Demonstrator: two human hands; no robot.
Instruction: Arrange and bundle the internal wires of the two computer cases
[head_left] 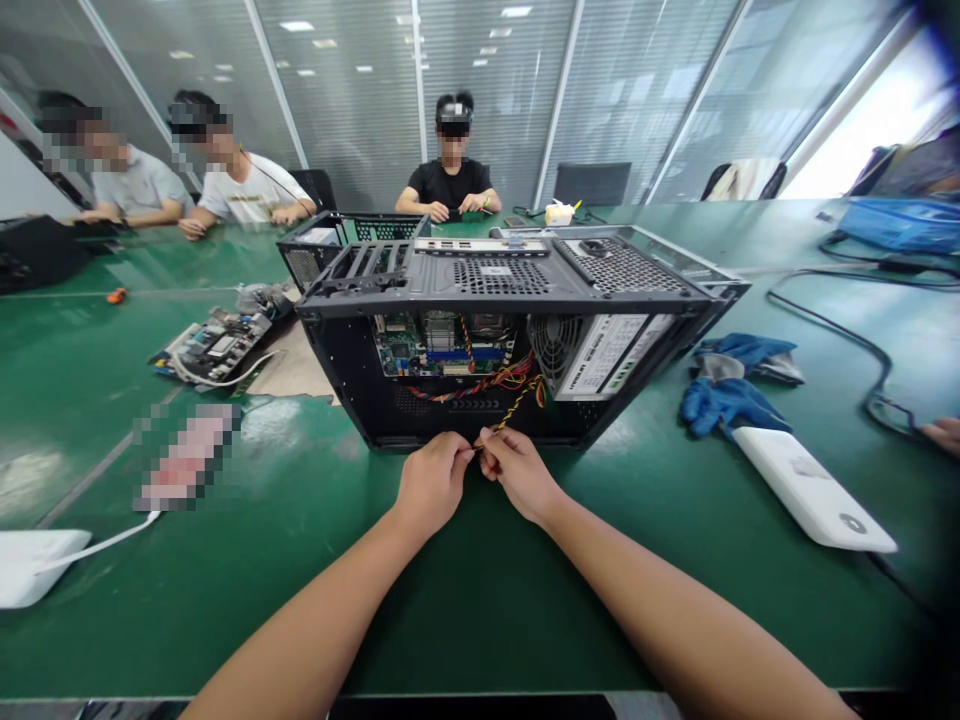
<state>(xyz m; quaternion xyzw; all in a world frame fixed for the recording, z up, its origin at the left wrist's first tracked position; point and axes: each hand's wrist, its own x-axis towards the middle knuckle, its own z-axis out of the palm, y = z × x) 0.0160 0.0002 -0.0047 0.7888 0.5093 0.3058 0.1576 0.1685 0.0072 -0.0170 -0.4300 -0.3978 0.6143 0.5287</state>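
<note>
A black computer case [510,280] lies on its side on the green table [465,600], open toward me, with a motherboard [442,345], a power supply [600,350] and bundled coloured wires [487,383] inside. A yellow-and-black twisted cable [517,403] runs out of the case toward me. My left hand [431,482] and my right hand [514,470] meet just in front of the case's lower edge. Both are closed in a pinch on the end of that cable.
Blue gloves [724,385] and a white flat device [814,490] lie to the right. A loose circuit board [214,345] lies at left, a second black case [337,240] behind. Another white device [34,565] sits at the near left. Three people sit across the table. Cables trail at right.
</note>
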